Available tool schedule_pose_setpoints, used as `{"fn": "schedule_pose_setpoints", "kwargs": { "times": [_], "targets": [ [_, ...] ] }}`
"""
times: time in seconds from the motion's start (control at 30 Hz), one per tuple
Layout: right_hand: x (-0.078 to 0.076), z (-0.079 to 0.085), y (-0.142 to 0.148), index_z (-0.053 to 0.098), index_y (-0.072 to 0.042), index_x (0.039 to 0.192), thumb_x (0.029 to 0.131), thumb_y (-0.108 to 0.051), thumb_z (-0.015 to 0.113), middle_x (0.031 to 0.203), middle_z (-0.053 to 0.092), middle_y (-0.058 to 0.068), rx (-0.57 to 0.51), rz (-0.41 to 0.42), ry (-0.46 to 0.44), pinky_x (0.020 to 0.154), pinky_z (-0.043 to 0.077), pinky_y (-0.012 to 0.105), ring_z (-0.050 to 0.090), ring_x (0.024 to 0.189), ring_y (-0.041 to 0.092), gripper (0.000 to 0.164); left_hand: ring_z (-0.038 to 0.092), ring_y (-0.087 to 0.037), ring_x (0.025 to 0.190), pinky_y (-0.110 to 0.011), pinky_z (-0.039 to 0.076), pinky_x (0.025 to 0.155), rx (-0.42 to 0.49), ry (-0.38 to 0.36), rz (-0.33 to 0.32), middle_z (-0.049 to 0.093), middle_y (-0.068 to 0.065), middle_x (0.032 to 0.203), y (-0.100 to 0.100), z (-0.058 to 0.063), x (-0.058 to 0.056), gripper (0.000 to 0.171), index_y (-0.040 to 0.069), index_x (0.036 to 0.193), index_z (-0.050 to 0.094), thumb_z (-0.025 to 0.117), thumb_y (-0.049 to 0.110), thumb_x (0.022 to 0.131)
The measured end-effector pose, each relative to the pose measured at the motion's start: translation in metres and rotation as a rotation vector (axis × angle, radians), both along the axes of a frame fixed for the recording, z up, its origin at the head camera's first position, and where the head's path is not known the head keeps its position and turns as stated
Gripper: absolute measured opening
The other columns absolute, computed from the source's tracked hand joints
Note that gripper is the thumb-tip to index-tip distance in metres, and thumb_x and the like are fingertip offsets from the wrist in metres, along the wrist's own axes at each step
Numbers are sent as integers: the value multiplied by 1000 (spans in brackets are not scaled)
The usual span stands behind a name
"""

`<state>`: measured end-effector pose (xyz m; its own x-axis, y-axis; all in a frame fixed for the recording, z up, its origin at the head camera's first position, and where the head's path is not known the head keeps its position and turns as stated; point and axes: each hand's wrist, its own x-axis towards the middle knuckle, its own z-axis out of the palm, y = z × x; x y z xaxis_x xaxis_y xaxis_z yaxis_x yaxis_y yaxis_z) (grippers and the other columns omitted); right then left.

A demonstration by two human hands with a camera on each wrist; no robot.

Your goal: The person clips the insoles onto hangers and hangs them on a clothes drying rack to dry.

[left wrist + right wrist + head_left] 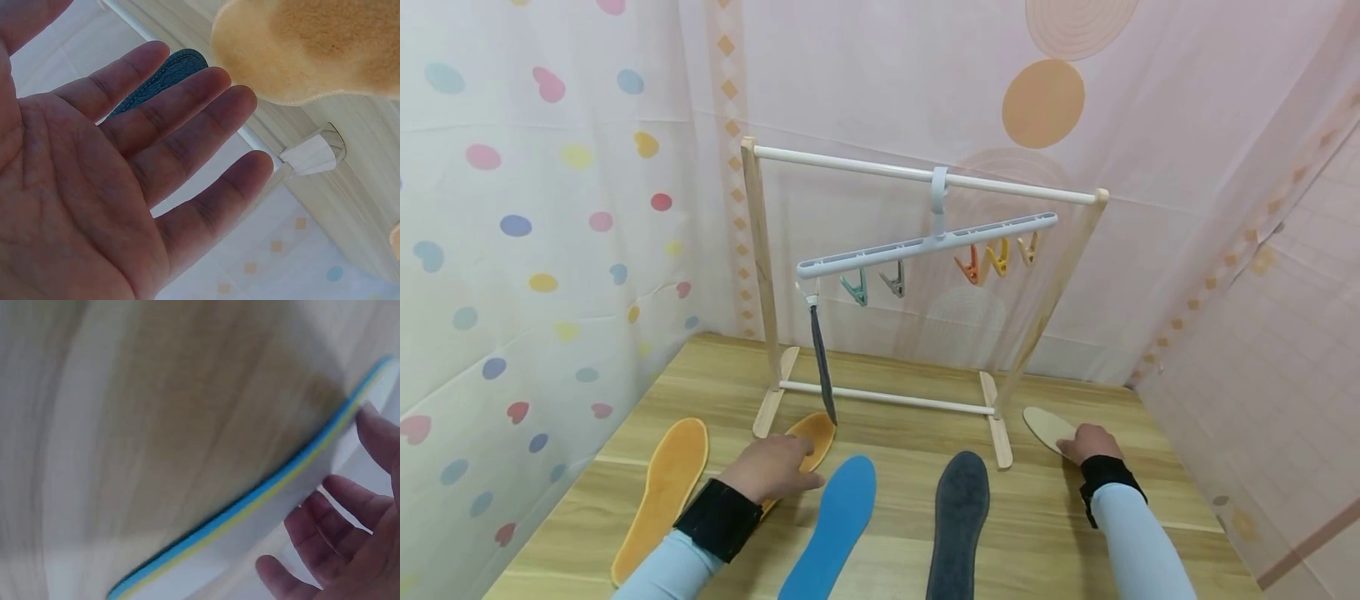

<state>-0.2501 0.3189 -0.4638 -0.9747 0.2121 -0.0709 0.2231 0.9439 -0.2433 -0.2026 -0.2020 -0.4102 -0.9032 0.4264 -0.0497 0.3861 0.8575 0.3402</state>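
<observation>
My left hand reaches over a fuzzy orange insole, with palm and fingers spread in the left wrist view and nothing between them. That insole's fleecy end appears just past the fingertips. Over at the right, my right hand pinches a cream insole at its near end. The right wrist view shows the insole's blue and yellow layered edge, with thumb and fingertips at its sides. A dark grey insole hangs edge-on from the left end of a pale blue clip hanger.
A second orange insole, a blue insole and a dark grey insole lie on the wooden table. The hanger hooks onto a rack's white top rail. Several coloured clips, one an orange clip, dangle from it. Patterned curtains surround the table.
</observation>
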Motion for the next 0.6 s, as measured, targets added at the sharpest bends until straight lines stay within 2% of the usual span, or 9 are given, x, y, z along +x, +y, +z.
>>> {"fn": "schedule_pose_setpoints", "kwargs": {
  "times": [0.07,0.23,0.3,0.43,0.53,0.6],
  "targets": [
    [0,0,2,65,11,92,92,-26,67,89,65,24,-17,-5,-17,75,49,50,57,75,31,37,64,-34,93,-52,51,82,-2,7,-1,69,-14,102,1,0,1,42,2,107,67,79,33,82],
    [-4,0,3,63,13,106,90,-23,71,100,66,25,-1,11,-101,83,49,51,61,86,34,39,65,-33,92,-51,51,81,0,21,-5,69,-14,102,2,-1,1,42,2,106,68,80,32,80],
    [-5,1,2,64,11,106,90,-21,72,99,66,24,20,27,-126,83,49,51,61,85,34,36,65,-33,91,-51,51,81,4,26,-8,69,-14,101,3,-2,1,41,2,105,68,80,32,80],
    [-6,3,-1,67,6,95,90,-21,71,87,65,16,52,46,-145,78,49,48,56,76,28,27,63,-27,81,-48,51,75,13,35,-15,68,-10,92,3,-4,2,37,3,99,67,80,31,80],
    [-4,9,-5,66,8,94,89,-19,72,88,65,18,44,41,-142,80,49,48,56,76,28,29,59,-23,74,-45,49,70,22,34,-14,65,-6,85,3,-4,2,34,5,95,66,81,31,80],
    [-3,12,-9,66,11,94,88,-18,73,89,65,21,42,34,-139,81,50,49,57,77,29,30,60,-23,76,-45,50,71,28,32,-14,65,-6,87,3,-4,3,35,4,96,66,81,31,80]
  ]
}}
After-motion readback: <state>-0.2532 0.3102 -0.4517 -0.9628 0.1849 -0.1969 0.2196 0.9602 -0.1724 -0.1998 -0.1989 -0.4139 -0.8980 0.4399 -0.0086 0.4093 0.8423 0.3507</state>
